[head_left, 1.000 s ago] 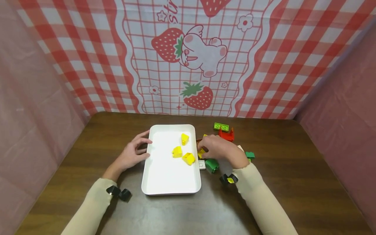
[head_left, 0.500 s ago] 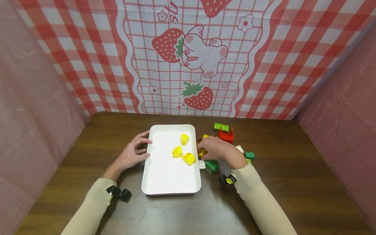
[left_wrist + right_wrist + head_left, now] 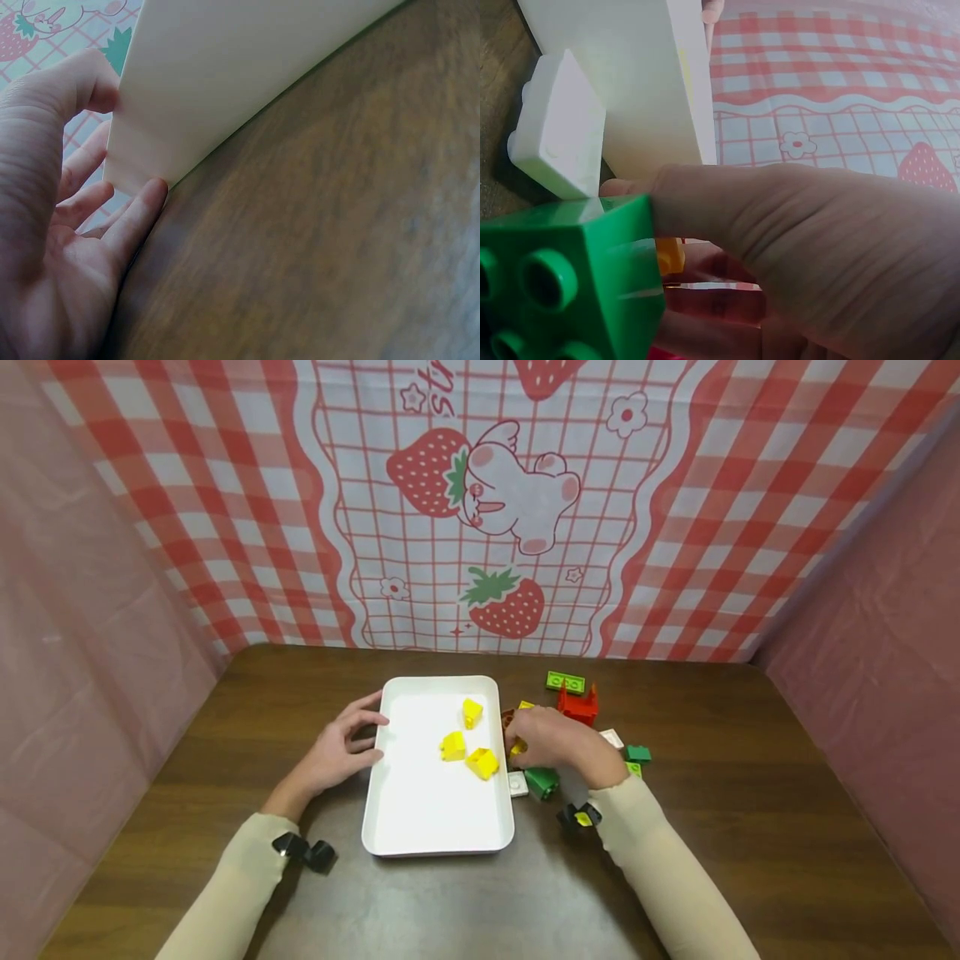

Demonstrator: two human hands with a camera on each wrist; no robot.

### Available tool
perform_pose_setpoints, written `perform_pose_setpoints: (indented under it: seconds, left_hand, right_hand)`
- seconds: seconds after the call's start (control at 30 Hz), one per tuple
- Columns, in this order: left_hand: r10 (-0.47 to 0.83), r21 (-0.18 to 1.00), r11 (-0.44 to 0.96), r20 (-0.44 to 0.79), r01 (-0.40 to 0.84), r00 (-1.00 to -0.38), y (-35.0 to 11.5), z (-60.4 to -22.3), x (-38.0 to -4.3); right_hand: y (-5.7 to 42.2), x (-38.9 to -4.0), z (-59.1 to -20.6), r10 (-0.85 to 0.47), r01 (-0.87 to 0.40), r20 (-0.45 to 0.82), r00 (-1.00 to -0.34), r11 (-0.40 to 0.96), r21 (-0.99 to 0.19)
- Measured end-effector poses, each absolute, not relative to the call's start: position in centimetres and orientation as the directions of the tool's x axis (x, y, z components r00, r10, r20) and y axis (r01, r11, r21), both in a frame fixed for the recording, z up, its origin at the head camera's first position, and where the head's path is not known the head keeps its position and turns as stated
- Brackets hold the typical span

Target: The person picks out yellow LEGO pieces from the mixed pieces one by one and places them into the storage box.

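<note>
A white tray [image 3: 427,818] lies on the table, with yellow bricks [image 3: 482,764] inside it. At its left side my left hand [image 3: 341,752] rests against the rim, fingers spread and relaxed; the left wrist view shows fingertips touching the tray's outer wall [image 3: 195,90]. Just beyond the right rim, my right hand [image 3: 551,737] reaches down among loose bricks, holding a small yellow brick [image 3: 519,747] between thumb and curled fingers. Only a corner of that yellow brick [image 3: 670,256] shows behind the thumb in the right wrist view. A brown piece [image 3: 507,718] is partly hidden by the fingers.
Close to the right hand lie a green brick [image 3: 542,782] and a white brick [image 3: 517,784]. Behind it are a red piece [image 3: 577,705] and a lime plate [image 3: 565,682]. Farther right sit a white piece [image 3: 612,739] and a small green brick [image 3: 638,753]. A patterned cloth hangs behind the table.
My right hand has shifted slightly left, and the yellow brick at its fingertips has turned a little. More of the white piece at its right shows. The left hand and tray stay put.
</note>
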State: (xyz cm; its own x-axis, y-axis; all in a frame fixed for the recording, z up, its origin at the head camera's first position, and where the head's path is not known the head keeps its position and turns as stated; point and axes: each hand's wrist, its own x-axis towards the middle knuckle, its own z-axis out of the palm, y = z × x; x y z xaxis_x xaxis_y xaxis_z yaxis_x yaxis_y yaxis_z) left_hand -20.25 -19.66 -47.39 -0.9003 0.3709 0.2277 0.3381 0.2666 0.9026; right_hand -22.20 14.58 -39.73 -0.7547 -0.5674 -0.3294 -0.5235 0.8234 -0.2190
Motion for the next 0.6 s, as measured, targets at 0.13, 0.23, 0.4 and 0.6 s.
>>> perform_pose_setpoints:
  seconds: [0.13, 0.23, 0.4, 0.6]
  left_hand:
    - [0.367, 0.906, 0.261, 0.225, 0.333, -0.902, -19.66, -47.33, -20.19]
    - [0.367, 0.908, 0.257, 0.224, 0.33, -0.903, -19.66, -47.31, -20.18]
    - [0.369, 0.905, 0.261, 0.226, 0.335, -0.901, -19.63, -47.3, -20.21]
    - [0.371, 0.903, 0.267, 0.226, 0.336, -0.901, -19.66, -47.44, -20.27]
  right_hand:
    - [14.52, -22.18, -39.83, -0.566, -0.521, -0.337, -0.752, 0.824, -0.221]
    - [14.48, -22.14, -39.89, -0.548, -0.499, -0.362, -0.754, 0.837, -0.227]
    - [14.43, -22.08, -39.95, -0.529, -0.477, -0.383, -0.757, 0.848, -0.229]
    - [14.3, -21.96, -40.02, -0.54, -0.489, -0.374, -0.754, 0.842, -0.229]
